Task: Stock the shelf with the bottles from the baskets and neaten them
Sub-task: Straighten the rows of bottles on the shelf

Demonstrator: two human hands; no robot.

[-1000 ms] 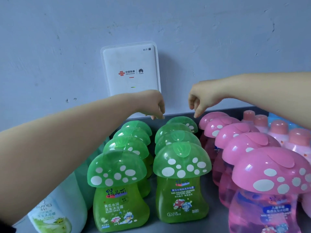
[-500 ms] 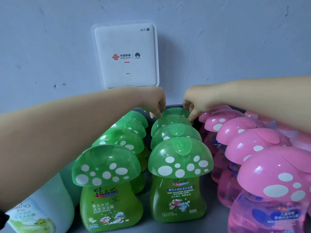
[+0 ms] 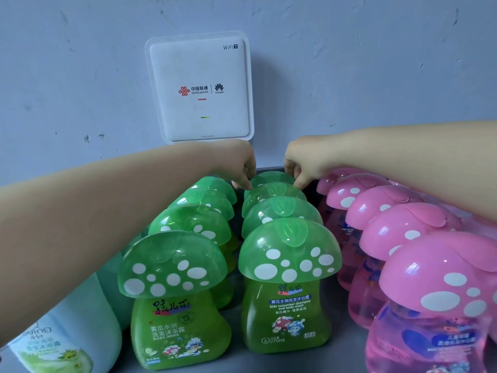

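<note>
Your left hand (image 3: 242,162) and right hand (image 3: 301,162) reach to the shelf's back, fingers curled down, each pinching one side of the rearmost green bottle's cap (image 3: 271,177). That bottle heads the right green row, pink bottles (image 3: 403,232) just beside.

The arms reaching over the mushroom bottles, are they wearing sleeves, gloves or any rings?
Both forearms are bare, with no sleeves showing, and there are no gloves, watch or bracelets. The left hand and right hand are bare too. No rings show, though the fingers are partly hidden. A dark scrap shows at the frame's lower left edge.
</note>
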